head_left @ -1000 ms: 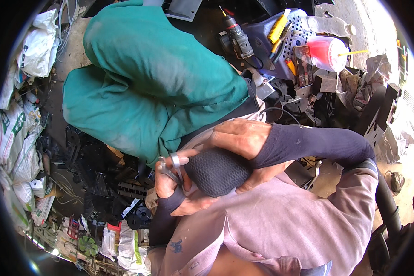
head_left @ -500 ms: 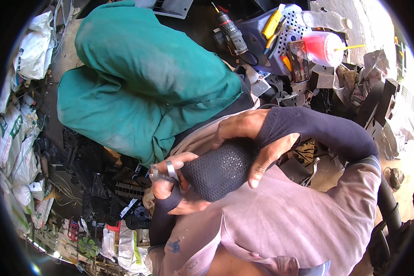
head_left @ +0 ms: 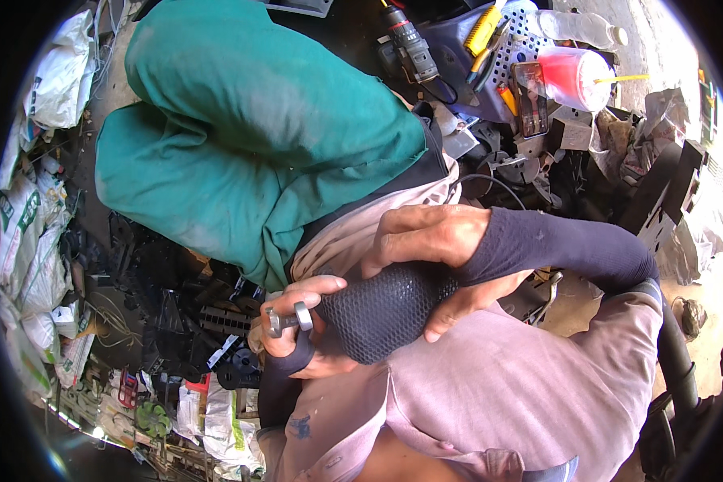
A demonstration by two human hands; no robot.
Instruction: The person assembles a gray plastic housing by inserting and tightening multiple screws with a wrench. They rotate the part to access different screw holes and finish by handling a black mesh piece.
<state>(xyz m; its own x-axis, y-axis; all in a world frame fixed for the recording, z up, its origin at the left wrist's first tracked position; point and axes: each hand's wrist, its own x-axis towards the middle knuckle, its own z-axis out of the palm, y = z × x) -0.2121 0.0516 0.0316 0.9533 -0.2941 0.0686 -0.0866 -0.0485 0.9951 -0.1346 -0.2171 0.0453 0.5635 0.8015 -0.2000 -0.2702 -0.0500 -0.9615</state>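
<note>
Both hands hold a rounded black object with a honeycomb-mesh surface [head_left: 386, 312] in front of my chest; its kind cannot be made out. My left hand [head_left: 301, 329] is closed around its left end. Between the fingers of that hand sits a silver metal piece with a curved end [head_left: 304, 316], most of it hidden. My right hand [head_left: 438, 245] grips the mesh object from above and the right, thumb on the near side and fingers curled over the far side. A dark sleeve covers each forearm.
Beyond my green-trousered legs [head_left: 257, 136] lies a power drill [head_left: 412, 50]. Beside it, a purple perforated plastic surface [head_left: 450, 56] carries a yellow cutter [head_left: 484, 30], a phone [head_left: 530, 100] and a pink drink [head_left: 574, 78]. A clear bottle [head_left: 578, 28] lies behind. Dark scrap parts and white sacks [head_left: 36, 233] fill the left.
My right hand has moved slightly down, and the mesh object has tipped a little with it. The silver piece has turned in my left fingers. Both hands keep their hold.
</note>
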